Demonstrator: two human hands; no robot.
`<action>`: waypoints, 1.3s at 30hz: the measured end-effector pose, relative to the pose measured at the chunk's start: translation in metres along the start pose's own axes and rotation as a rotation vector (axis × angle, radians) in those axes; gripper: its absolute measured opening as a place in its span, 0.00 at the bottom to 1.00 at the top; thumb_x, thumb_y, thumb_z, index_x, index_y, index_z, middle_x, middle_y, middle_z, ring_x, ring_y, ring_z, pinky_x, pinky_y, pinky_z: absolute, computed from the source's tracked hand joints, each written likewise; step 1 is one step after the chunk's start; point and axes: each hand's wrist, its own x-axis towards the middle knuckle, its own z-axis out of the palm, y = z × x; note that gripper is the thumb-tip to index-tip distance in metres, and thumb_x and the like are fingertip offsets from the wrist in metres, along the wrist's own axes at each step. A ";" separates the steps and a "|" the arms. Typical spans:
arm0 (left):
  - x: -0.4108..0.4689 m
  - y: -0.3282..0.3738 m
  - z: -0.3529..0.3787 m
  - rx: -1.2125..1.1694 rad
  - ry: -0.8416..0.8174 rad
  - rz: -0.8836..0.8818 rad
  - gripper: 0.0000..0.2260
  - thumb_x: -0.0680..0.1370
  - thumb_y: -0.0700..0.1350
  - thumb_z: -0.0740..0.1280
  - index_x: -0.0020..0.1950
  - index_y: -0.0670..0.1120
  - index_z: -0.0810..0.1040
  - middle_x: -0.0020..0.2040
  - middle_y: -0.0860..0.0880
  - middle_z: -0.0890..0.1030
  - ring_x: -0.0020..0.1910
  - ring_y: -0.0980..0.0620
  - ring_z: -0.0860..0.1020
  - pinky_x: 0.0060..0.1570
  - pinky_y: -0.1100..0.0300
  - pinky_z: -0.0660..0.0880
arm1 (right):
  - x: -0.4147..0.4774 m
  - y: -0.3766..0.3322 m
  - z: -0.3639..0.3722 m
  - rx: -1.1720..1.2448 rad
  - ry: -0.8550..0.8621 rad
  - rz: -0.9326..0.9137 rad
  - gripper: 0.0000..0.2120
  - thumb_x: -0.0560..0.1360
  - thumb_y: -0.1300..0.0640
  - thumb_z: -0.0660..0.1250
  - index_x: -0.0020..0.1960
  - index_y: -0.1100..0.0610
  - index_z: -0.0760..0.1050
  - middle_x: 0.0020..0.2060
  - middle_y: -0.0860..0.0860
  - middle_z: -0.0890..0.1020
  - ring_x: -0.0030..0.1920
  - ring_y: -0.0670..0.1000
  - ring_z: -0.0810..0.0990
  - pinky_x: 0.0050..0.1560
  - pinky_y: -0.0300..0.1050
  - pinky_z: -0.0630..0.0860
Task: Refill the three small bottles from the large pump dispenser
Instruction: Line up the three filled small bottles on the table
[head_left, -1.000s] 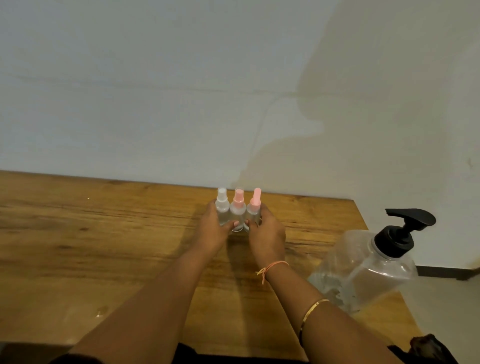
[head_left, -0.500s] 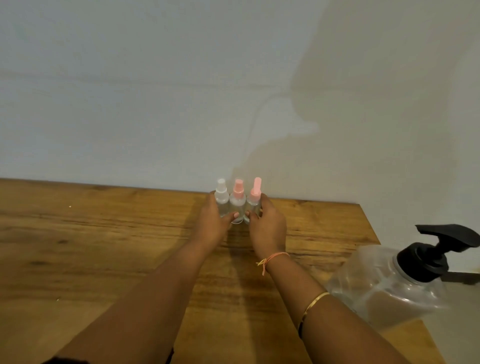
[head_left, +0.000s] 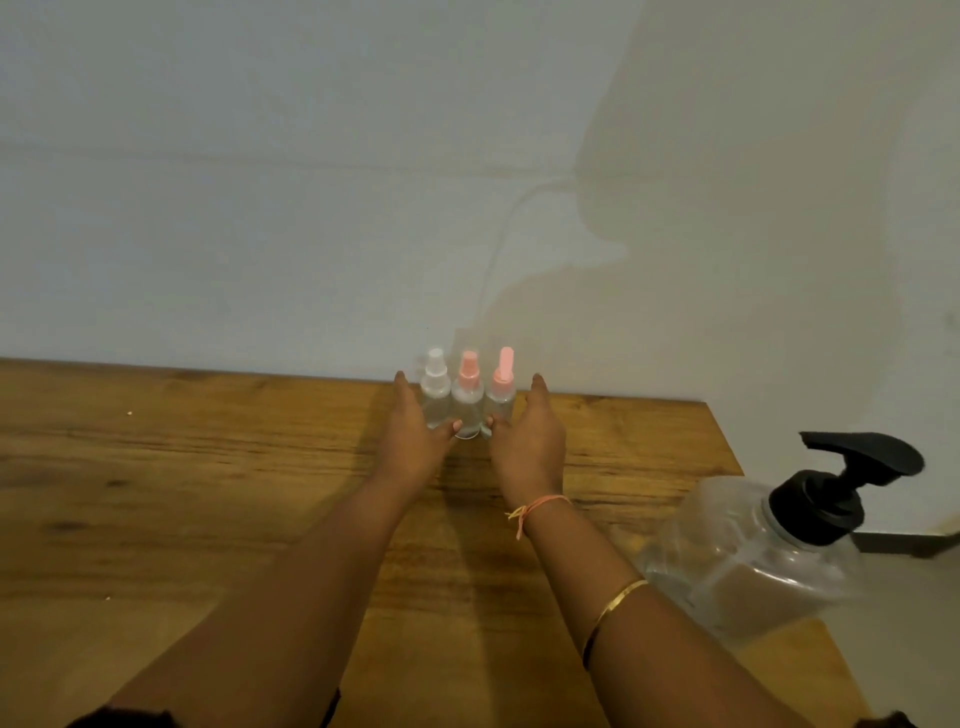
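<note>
Both grips were spread, fingers straight. The left hand (head_left: 410, 441) and right hand (head_left: 530, 444) were on each side of the three small bottles (head_left: 467, 402), upright mid-frame on the bench (head_left: 208, 493). The pump dispenser (head_left: 753, 561) sat at lower right, nearer the right hand.

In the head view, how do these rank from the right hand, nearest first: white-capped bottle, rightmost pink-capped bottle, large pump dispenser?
1. Rightmost pink-capped clear bottle, beside the right hand.
2. White-capped clear bottle, row's left end.
3. Large clear black-pump dispenser, far right.
</note>
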 end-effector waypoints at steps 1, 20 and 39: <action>-0.004 0.002 -0.002 0.005 0.010 -0.013 0.39 0.73 0.41 0.71 0.76 0.42 0.49 0.74 0.43 0.63 0.71 0.43 0.64 0.64 0.52 0.66 | -0.004 -0.002 -0.001 0.004 0.007 0.018 0.31 0.77 0.65 0.62 0.76 0.56 0.53 0.68 0.55 0.71 0.67 0.57 0.70 0.62 0.47 0.70; -0.148 0.058 -0.011 -0.236 0.019 0.286 0.23 0.78 0.32 0.57 0.72 0.47 0.64 0.63 0.52 0.74 0.56 0.57 0.75 0.54 0.65 0.70 | -0.142 -0.037 -0.124 -0.164 -0.168 -0.070 0.13 0.75 0.62 0.63 0.58 0.66 0.76 0.51 0.61 0.82 0.51 0.58 0.80 0.52 0.49 0.77; -0.161 0.077 0.044 -0.105 -0.461 0.244 0.42 0.67 0.45 0.77 0.75 0.52 0.57 0.72 0.52 0.66 0.70 0.49 0.65 0.68 0.47 0.66 | -0.137 0.011 -0.218 -0.124 0.157 -0.012 0.16 0.68 0.52 0.74 0.47 0.55 0.70 0.38 0.49 0.75 0.39 0.48 0.74 0.32 0.39 0.66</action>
